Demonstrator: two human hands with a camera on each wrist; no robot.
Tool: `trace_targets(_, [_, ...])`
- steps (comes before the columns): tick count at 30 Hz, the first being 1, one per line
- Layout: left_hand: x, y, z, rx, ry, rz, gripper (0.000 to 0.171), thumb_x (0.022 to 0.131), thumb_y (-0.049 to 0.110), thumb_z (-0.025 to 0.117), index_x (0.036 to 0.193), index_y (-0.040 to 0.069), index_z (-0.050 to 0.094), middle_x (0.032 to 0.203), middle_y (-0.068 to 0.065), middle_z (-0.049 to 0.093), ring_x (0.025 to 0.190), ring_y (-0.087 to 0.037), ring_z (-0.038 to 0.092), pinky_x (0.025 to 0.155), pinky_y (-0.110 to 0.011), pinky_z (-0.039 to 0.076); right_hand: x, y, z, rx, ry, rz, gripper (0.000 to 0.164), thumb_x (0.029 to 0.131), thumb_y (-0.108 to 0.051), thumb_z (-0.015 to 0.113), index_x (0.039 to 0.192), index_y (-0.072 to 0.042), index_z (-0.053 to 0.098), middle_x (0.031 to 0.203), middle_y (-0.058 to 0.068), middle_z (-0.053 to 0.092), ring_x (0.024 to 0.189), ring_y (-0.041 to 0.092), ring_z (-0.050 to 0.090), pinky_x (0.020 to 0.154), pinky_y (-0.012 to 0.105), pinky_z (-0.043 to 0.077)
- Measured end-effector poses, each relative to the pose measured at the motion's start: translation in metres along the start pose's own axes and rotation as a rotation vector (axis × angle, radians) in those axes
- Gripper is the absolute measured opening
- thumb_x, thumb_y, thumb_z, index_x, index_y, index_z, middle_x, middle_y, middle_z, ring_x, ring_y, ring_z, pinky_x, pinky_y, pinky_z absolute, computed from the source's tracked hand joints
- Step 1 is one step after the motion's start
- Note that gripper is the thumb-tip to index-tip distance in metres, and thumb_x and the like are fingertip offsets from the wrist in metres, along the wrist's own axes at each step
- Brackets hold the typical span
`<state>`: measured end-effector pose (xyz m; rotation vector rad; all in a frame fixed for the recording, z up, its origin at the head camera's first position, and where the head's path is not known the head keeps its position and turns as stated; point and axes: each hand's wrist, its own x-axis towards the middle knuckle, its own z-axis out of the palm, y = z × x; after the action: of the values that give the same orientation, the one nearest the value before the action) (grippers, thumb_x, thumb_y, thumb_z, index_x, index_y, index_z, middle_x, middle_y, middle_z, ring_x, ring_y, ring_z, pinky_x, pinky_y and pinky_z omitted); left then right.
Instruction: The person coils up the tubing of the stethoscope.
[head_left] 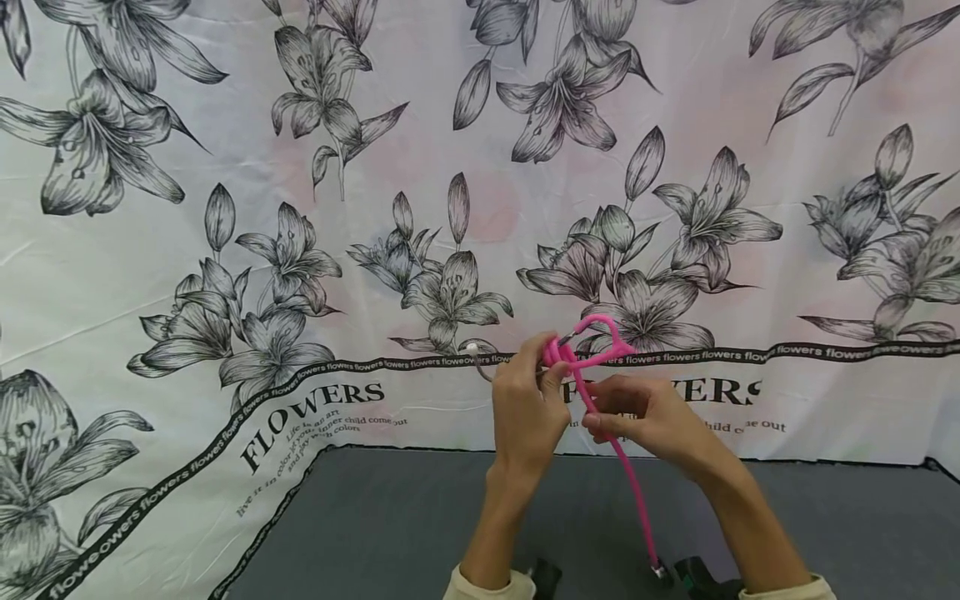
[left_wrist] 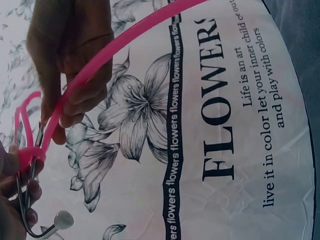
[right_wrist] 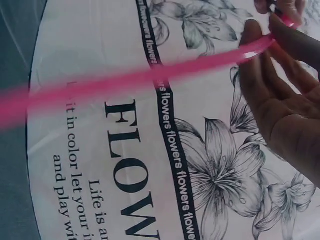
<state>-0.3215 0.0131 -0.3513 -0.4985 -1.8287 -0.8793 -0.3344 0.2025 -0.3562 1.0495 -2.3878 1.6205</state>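
Note:
A stethoscope with pink tubing (head_left: pixel 633 483) is held up in front of me. My left hand (head_left: pixel 525 408) grips its folded upper part, where the tubing wraps round the metal ear tubes (left_wrist: pixel 31 190). A pale ear tip (left_wrist: pixel 63 220) sticks out past the left fingers. My right hand (head_left: pixel 660 417) pinches the tubing between thumb and fingers, just below and right of the left hand. From there the tube hangs down to a metal end piece (head_left: pixel 660 572) low in the head view. A pink loop (head_left: pixel 600 321) stands above both hands.
A white sheet (head_left: pixel 420 142) printed with lilies and a black "flowers" border rises behind the hands. Below it lies a dark grey surface (head_left: pixel 390 517). Dark wrist gear (head_left: pixel 701 579) shows by the right forearm, with another dark piece (head_left: pixel 546 577) by the left sleeve.

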Motion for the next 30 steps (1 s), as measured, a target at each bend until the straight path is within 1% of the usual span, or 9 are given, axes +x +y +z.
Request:
trace_targets(5, [0.001, -0.002, 0.001, 0.123, 0.056, -0.017, 0.03, 0.098, 0.015, 0.071, 0.125, 0.003, 0.068, 0.087, -0.007, 0.076, 0.071, -0.019, 0.063, 0.07, -0.028, 0.045, -0.001, -0.009, 0.0, -0.122, -0.08, 0.004, 0.041, 0.097, -0.015, 0.074, 0.133, 0.004, 0.065, 0.087, 0.006, 0.076, 0.076, 0.013, 0.071, 0.073, 0.031, 0.057])
trace_targets(10, [-0.001, -0.001, 0.004, 0.256, 0.053, 0.008, 0.029, 0.096, 0.015, 0.074, 0.122, 0.004, 0.069, 0.083, -0.006, 0.074, 0.068, -0.019, 0.063, 0.069, -0.029, 0.046, -0.004, -0.015, 0.004, -0.262, -0.053, 0.003, 0.04, 0.097, -0.016, 0.073, 0.132, 0.003, 0.067, 0.081, -0.001, 0.071, 0.071, 0.005, 0.061, 0.067, 0.027, 0.052])
trace_targets(12, [-0.002, 0.0, 0.006, 0.3, 0.042, 0.017, 0.029, 0.094, 0.014, 0.076, 0.12, 0.004, 0.07, 0.084, -0.005, 0.075, 0.069, -0.019, 0.064, 0.07, -0.03, 0.048, -0.005, -0.018, 0.008, -0.364, -0.003, -0.007, 0.037, 0.096, -0.014, 0.075, 0.129, 0.003, 0.07, 0.075, -0.003, 0.066, 0.065, 0.003, 0.054, 0.061, 0.024, 0.047])
trace_targets(14, [-0.004, 0.0, 0.008, 0.331, 0.024, 0.017, 0.029, 0.092, 0.014, 0.078, 0.119, 0.005, 0.07, 0.084, -0.004, 0.076, 0.069, -0.019, 0.064, 0.072, -0.03, 0.05, -0.007, -0.023, 0.014, -0.484, 0.056, -0.023, 0.032, 0.093, -0.01, 0.076, 0.123, 0.002, 0.073, 0.078, 0.0, 0.07, 0.067, 0.005, 0.058, 0.06, 0.024, 0.049])
trace_targets(17, [-0.006, 0.0, 0.012, 0.37, -0.012, 0.02, 0.03, 0.09, 0.013, 0.08, 0.118, 0.007, 0.071, 0.084, -0.002, 0.077, 0.07, -0.018, 0.064, 0.075, -0.031, 0.052, -0.009, -0.03, 0.024, -0.682, 0.147, -0.062, 0.025, 0.09, -0.002, 0.077, 0.115, -0.003, 0.077, 0.08, 0.0, 0.067, 0.068, 0.008, 0.054, 0.058, 0.023, 0.044])
trace_targets(19, [-0.007, 0.001, 0.014, 0.399, -0.035, 0.028, 0.031, 0.089, 0.013, 0.081, 0.118, 0.007, 0.072, 0.087, -0.001, 0.079, 0.071, -0.017, 0.065, 0.076, -0.03, 0.053, -0.01, -0.032, 0.029, -0.815, 0.203, -0.121, 0.025, 0.088, 0.002, 0.077, 0.111, -0.007, 0.08, 0.084, 0.0, 0.066, 0.073, 0.01, 0.054, 0.062, 0.023, 0.044])
trace_targets(22, [-0.007, 0.002, 0.015, 0.429, -0.059, 0.04, 0.029, 0.089, 0.014, 0.082, 0.115, 0.008, 0.073, 0.087, 0.0, 0.079, 0.07, -0.016, 0.064, 0.075, -0.029, 0.051, -0.01, -0.034, 0.031, -0.975, 0.282, -0.215, 0.03, 0.085, 0.009, 0.077, 0.106, -0.012, 0.082, 0.078, -0.001, 0.057, 0.072, 0.014, 0.047, 0.064, 0.028, 0.04])
trace_targets(27, [-0.008, 0.005, 0.017, 0.467, -0.121, 0.084, 0.017, 0.088, 0.017, 0.082, 0.099, 0.013, 0.069, 0.075, 0.003, 0.074, 0.064, -0.014, 0.06, 0.069, -0.028, 0.047, -0.009, -0.031, 0.026, -1.082, 0.395, -0.314, 0.037, 0.076, 0.016, 0.081, 0.102, -0.01, 0.082, 0.08, 0.005, 0.058, 0.08, 0.026, 0.055, 0.074, 0.04, 0.045])
trace_targets(30, [-0.009, 0.006, 0.018, 0.495, -0.185, 0.148, 0.021, 0.087, 0.02, 0.084, 0.091, 0.015, 0.064, 0.072, 0.006, 0.073, 0.062, -0.012, 0.059, 0.066, -0.026, 0.045, -0.008, -0.028, 0.022, -1.126, 0.447, -0.38, 0.037, 0.072, 0.017, 0.082, 0.098, -0.01, 0.082, 0.079, 0.007, 0.056, 0.078, 0.028, 0.054, 0.072, 0.041, 0.042])
